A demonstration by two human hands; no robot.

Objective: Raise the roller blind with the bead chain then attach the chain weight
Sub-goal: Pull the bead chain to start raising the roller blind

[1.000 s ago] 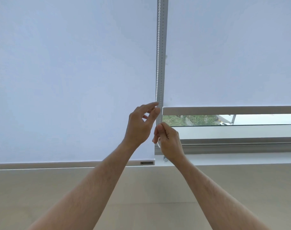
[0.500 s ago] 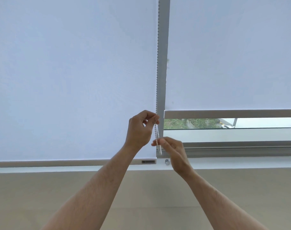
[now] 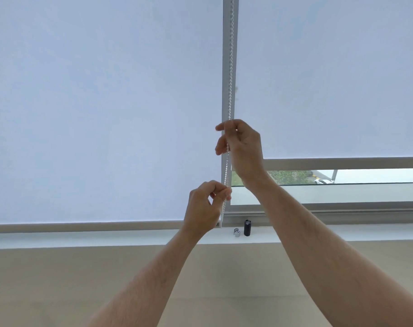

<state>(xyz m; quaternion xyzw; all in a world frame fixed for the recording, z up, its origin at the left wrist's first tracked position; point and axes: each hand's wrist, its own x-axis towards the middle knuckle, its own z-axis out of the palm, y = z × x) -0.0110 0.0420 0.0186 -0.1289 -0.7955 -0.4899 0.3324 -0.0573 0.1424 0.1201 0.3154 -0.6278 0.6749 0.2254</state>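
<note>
The white bead chain (image 3: 230,67) hangs down the grey window post (image 3: 225,55) in the upper middle of the frame, running from the top edge to just below centre. The right hand (image 3: 242,147) is closed around it at mid-frame, thumb and fingers pinching the beads. Lower and a little left, the left hand (image 3: 206,204) pinches the same chain between thumb and forefinger, and a small white piece pokes out under its palm; I cannot tell what that piece is. The roller blind on the right (image 3: 330,79) has its bottom bar (image 3: 342,163) lifted, showing a strip of glass with greenery and a white car behind. The blind on the left (image 3: 101,102) hangs lower, its bar near the white sill (image 3: 106,239). On the sill, just right of the left wrist, stand a small black cylinder (image 3: 247,228) and a small silvery clip (image 3: 236,232), side by side
</note>
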